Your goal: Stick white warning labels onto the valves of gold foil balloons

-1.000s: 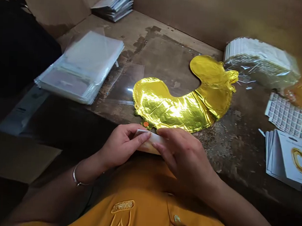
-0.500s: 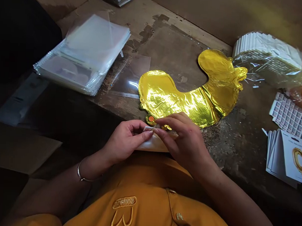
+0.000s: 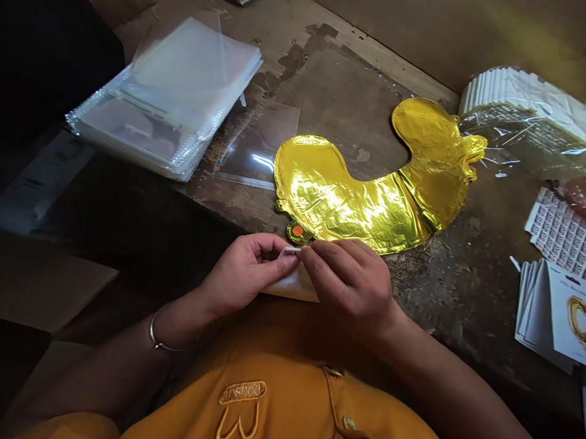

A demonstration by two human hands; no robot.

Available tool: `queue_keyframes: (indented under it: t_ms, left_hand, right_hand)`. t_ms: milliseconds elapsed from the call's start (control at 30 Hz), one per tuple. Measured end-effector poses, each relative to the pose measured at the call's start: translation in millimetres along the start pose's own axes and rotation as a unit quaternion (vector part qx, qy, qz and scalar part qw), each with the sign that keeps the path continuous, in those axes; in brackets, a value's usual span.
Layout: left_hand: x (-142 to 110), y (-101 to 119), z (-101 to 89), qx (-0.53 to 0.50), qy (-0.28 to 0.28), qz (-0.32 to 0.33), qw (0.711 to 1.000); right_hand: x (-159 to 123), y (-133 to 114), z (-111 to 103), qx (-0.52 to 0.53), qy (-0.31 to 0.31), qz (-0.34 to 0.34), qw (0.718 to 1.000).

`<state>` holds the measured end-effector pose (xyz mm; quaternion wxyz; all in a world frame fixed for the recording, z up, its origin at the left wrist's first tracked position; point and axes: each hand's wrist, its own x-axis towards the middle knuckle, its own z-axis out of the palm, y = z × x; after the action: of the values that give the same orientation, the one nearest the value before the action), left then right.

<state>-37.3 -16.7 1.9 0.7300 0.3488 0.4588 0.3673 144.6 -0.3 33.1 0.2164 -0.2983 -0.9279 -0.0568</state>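
Note:
A flat gold foil balloon, curved like a letter C, lies on the worn wooden table, with a small orange valve spot at its near end. Just in front of it my left hand and my right hand meet. Both pinch a small white sheet at the table's front edge, fingers closed on its top edge. My orange shirt fills the bottom of the view.
A stack of clear plastic sleeves lies at the left, one loose sleeve beside the balloon. At the right are wrapped white packs, sticker sheets and printed cards showing a gold C. Cardboard walls stand behind.
My right fingers have shifted along the white sheet's top edge toward my left fingers. The view has tilted down a little; the balloon has not moved.

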Motion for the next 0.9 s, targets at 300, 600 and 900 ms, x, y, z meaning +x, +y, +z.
queue_keyframes:
  t_ms: [300,600,900]
  left_hand:
    - [4.2,-14.5,-2.4,-0.114,-0.052,-0.043,0.991]
    - [5.3,-7.9,-0.9,-0.134,-0.076,-0.092,0.984]
    - [4.7,1.9,-9.2,0.109,-0.039,0.037,0.993]
  right_hand:
    - [-1.2,2.5,6.3,-0.001,-0.013,-0.011,1.000]
    - [-8.8,3.2,11.5,0.063,-0.010,-0.019,0.998]
    - [-0.1,3.5,-13.2,0.114,0.079,0.194,0.971]
